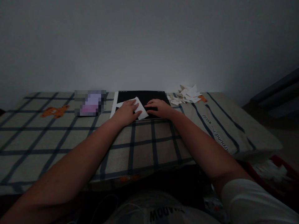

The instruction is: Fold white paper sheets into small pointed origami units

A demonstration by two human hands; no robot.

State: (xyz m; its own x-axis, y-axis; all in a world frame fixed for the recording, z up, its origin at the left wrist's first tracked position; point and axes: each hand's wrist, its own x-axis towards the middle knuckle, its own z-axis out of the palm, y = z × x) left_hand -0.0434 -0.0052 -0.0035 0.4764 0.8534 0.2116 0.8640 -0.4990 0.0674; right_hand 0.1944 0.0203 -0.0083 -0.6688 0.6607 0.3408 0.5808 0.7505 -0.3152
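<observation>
My left hand (126, 112) lies flat with its fingers stretched out on a white sheet of paper (140, 109). The paper rests on a black pad (144, 96) that sits on the checked bed cover. Just to the right, my right hand (158, 107) rests on the pad with its fingertips pressing the paper's right edge. Neither hand lifts anything.
A pile of folded white paper pieces (187, 94) lies right of the pad near the wall. A blurred purple object (90, 103) sits left of the pad. The checked cover (70, 133) has orange bear prints. A red basket (275, 174) stands low at the right.
</observation>
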